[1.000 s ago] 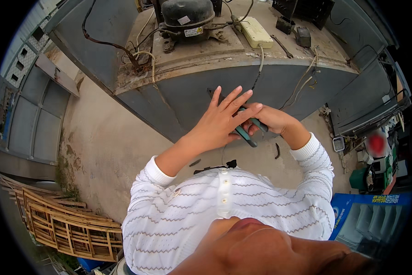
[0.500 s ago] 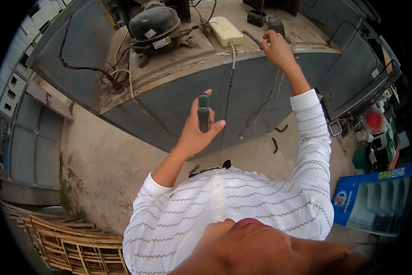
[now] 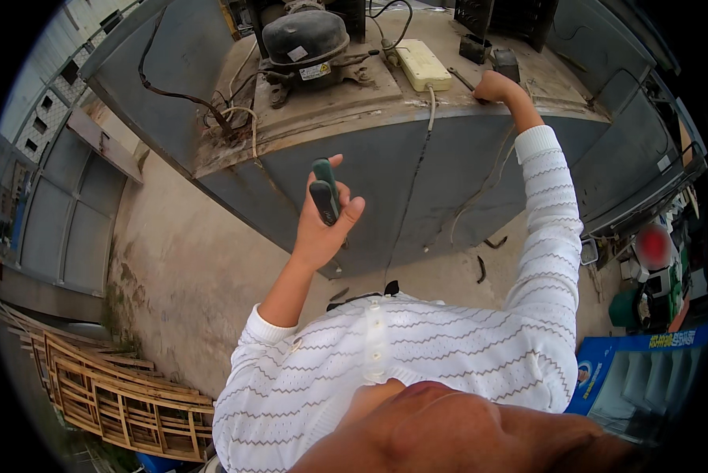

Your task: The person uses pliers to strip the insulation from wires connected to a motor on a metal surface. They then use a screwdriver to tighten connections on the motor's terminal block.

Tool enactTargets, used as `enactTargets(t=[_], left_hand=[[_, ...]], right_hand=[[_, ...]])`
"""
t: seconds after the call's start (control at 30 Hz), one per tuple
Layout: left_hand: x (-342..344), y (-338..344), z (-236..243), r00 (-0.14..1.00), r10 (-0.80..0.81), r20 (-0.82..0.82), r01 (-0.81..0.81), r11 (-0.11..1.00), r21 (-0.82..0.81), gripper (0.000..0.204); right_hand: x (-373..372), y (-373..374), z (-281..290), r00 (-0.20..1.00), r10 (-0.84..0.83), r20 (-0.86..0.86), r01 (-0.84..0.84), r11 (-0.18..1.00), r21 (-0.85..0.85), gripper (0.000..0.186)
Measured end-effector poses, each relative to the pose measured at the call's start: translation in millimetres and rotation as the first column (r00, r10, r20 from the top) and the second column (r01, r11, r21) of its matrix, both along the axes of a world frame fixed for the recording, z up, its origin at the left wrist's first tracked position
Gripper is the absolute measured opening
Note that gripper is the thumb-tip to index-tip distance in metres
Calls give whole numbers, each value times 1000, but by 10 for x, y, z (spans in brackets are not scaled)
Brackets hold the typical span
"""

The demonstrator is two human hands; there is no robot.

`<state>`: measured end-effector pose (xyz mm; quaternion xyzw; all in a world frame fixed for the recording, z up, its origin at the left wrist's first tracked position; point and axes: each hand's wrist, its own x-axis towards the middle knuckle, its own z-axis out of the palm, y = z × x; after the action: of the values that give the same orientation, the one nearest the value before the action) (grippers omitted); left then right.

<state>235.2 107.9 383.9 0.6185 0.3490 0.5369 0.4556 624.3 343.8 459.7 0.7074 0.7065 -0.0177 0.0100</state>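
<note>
My left hand (image 3: pixel 322 225) is closed around a hand tool with two dark green and black handles (image 3: pixel 323 189), held in front of the cabinet's grey side panel (image 3: pixel 354 169). The tool's working end does not show. My right hand (image 3: pixel 496 85) is at the edge of the cabinet top, fingers curled downward and mostly hidden. Beside those fingers lies a thin dark metal bar (image 3: pixel 460 77), like a wrench; whether they grip its end cannot be seen. A cream junction box (image 3: pixel 422 65) with a cable stands to its left, a small black box (image 3: pixel 505 63) just behind.
A black compressor (image 3: pixel 307 39) sits on the dusty top (image 3: pixel 370 91), left of the junction box. Loose wires (image 3: pixel 484 185) hang down the panel. Wooden frames (image 3: pixel 117 394) are stacked at lower left, and a blue display case (image 3: pixel 646 382) stands at lower right.
My right hand has lowered and curled its fingers at the edge by the dark bar. My left hand has turned the tool, so both handles show apart. The view has shifted slightly.
</note>
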Motion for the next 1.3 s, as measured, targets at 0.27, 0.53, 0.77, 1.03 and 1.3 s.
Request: enactTargets(t=[0.27,0.53,0.77,1.03,1.3], left_hand=[[-65,-29,0,998,60,-17,-60,998,8,64],[-83,9,35,993,115,21,-116,993,39,61],[-91,27,36,989,146,13,-146,988,45,60],[-71,71,12,978,199,65,-203,977,64,62],[-75,174,20,973,227,25,-228,973,32,62]], right_hand=[[-76,210,98,969,95,228,-70,991,-118,34],[-107,243,-103,970,135,201,-128,991,-44,37],[-268,303,131,743,92,-662,139,948,288,44],[-1180,249,150,446,211,-870,-21,974,225,40],[-1114,435,123,417,268,-868,72,943,326,36]])
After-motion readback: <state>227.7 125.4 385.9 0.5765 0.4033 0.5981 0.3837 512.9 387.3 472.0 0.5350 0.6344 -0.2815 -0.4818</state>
